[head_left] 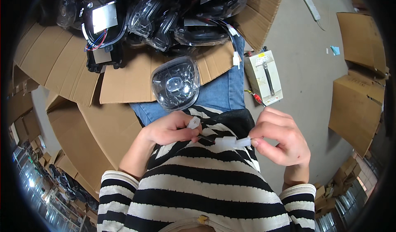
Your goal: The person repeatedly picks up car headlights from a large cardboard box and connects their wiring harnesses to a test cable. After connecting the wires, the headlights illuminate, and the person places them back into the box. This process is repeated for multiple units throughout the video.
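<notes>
In front of my striped top, my left hand [173, 129] is closed around dark wires, with a white plastic connector [193, 122] sticking up by its thumb. To its right, a pair of white connectors [226, 141] lies in line with those wires, end to end. My right hand [282, 136] pinches the right end of that pair between thumb and fingertips. Whether the two connector halves are fully joined is too small to tell. Just beyond my hands, a clear-lensed headlight [175, 84] rests on a cardboard flap over my lap.
An open cardboard box [128, 81] full of black headlight units [165, 21] stands ahead, with loose wires and white plugs hanging over its right side. On the floor at right sits a light-coloured power box [266, 77] with a black handle. More cardboard boxes [357, 108] stand far right.
</notes>
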Demonstrator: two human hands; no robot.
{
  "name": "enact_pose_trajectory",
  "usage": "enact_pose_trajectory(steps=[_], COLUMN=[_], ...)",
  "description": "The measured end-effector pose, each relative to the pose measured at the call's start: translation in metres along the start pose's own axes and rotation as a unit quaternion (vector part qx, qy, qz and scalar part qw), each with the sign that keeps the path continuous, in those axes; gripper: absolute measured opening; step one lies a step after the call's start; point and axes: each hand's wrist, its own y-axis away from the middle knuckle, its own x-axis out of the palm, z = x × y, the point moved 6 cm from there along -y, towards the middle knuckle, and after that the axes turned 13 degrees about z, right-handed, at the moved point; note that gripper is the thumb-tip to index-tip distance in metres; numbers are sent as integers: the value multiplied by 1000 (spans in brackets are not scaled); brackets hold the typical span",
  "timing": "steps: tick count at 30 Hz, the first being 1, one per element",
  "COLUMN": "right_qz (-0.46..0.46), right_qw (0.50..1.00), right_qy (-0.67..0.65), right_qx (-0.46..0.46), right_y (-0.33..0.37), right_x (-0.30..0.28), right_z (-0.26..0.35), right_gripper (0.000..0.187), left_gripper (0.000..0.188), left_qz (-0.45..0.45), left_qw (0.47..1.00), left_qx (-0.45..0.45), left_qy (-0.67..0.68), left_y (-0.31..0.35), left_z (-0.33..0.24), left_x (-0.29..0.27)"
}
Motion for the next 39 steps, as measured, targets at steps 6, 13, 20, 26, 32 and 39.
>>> enact_pose_trajectory(steps=[6, 13, 20, 26, 32, 39], right_qz=[28, 40, -31, -47, -6, 24], right_qw=[999, 992, 999, 998, 999, 1000], right_qy=[45, 121, 26, -8, 6, 13], right_qx=[1, 18, 35, 46, 30, 16], right_y=[-4, -14, 0, 1, -16, -32], right_x=[1, 5, -7, 2, 19, 29], right_z=[4, 7, -8, -16, -6, 2], right_gripper=[5, 5, 5, 5, 5, 4], left_gripper=[13, 16, 13, 19, 18, 19], left_qz=[35, 35, -139, -490, -811, -818], left_qw=[998, 996, 977, 691, 312, 560], left_qx=[21, -11, 94, 519, 400, -18], left_qy=[-56, -85, -130, -114, -292, -132], left_y=[-2, -4, 34, 247, 489, 468], left_z=[-2, 1, -29, -101, -56, 163], left_x=[1, 0, 3, 13, 31, -131])
